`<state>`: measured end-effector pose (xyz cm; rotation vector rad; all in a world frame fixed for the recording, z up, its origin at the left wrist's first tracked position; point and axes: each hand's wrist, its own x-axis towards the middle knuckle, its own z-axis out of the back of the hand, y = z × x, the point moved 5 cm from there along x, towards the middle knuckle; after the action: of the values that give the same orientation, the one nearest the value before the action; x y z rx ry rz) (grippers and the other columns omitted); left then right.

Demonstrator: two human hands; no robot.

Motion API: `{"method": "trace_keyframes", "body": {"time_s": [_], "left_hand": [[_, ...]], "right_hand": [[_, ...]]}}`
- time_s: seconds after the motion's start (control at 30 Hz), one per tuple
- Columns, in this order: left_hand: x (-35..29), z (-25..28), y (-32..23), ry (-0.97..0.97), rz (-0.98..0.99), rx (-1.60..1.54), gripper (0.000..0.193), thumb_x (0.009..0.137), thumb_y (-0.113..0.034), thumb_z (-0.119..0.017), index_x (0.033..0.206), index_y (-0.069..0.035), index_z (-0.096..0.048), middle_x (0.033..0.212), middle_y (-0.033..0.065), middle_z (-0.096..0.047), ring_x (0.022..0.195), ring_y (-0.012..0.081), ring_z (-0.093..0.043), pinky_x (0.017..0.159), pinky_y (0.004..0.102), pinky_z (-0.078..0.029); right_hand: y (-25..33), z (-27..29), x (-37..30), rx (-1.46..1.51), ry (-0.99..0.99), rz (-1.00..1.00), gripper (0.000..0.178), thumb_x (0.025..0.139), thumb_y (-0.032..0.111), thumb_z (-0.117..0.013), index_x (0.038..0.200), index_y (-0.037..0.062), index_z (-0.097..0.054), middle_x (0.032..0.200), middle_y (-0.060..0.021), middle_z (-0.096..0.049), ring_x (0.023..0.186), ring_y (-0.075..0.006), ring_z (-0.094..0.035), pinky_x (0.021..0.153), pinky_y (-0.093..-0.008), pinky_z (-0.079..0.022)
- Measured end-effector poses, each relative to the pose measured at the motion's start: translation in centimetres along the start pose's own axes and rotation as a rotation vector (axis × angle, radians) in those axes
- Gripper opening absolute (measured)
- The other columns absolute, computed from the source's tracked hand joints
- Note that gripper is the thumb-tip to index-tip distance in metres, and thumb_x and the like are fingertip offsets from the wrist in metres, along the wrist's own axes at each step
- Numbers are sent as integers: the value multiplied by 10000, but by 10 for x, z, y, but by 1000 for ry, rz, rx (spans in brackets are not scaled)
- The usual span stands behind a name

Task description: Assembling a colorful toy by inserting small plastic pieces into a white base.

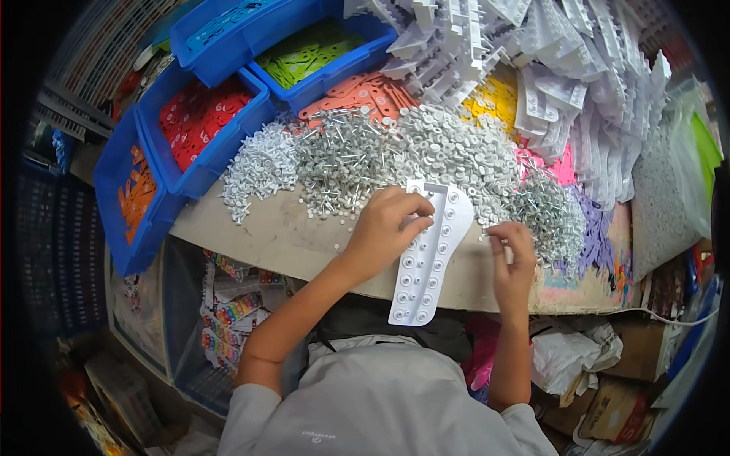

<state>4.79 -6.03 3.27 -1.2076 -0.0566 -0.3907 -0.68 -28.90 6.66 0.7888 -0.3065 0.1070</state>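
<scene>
A long white plastic part point(439, 251), wider at its far end, lies on the table with its near end over the front edge. Two rows of round white washers run along it, with a raised-edged channel between them. My left hand point(388, 228) rests over its left edge, thumb and forefinger closed at the channel; whatever they pinch is hidden. Just right of the part, my right hand point(515, 254) has its thumb and forefinger pinched together above the table, and anything between them is too small to name. Beyond both hands spreads a pile of small white washers point(449, 144).
Metal pins point(342, 152) and white plugs point(258, 159) lie heaped at left, more pins point(544, 213) at right. Blue bins point(262, 95) hold coloured flat pieces. White moulded parts point(563, 53) are stacked high at the back right, near a clear bag point(669, 175).
</scene>
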Motion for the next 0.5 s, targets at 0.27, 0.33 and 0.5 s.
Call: {"method": "trace_keyframes", "body": {"time_s": [0.27, 0.33, 0.5], "left_hand": [[-3, -18, 8, -60, -135, 178, 121, 814, -118, -780, 897, -72, -705, 939, 48, -649, 952, 256, -578, 876, 394, -427], [-2, -19, 8, -67, -140, 167, 120, 816, -117, -777, 895, -71, -700, 941, 51, -645, 953, 260, -577, 876, 396, -427], [-1, -15, 7, -56, -178, 166, 116, 822, -111, -767, 893, -65, -689, 948, 63, -633, 954, 275, -574, 871, 401, -429]], "right_hand": [[35, -51, -9, 189, 135, -78, 195, 890, -80, -637, 1072, -13, -656, 922, -85, -647, 815, -174, -612, 761, -292, -501], [33, -55, -11, 181, 174, -100, 230, 885, -72, -657, 1103, -7, -627, 914, -76, -658, 785, -165, -608, 746, -292, -509], [34, -59, -9, 158, 215, -69, 264, 879, -64, -691, 1117, 3, -597, 919, -76, -665, 765, -159, -613, 727, -294, -519]]}}
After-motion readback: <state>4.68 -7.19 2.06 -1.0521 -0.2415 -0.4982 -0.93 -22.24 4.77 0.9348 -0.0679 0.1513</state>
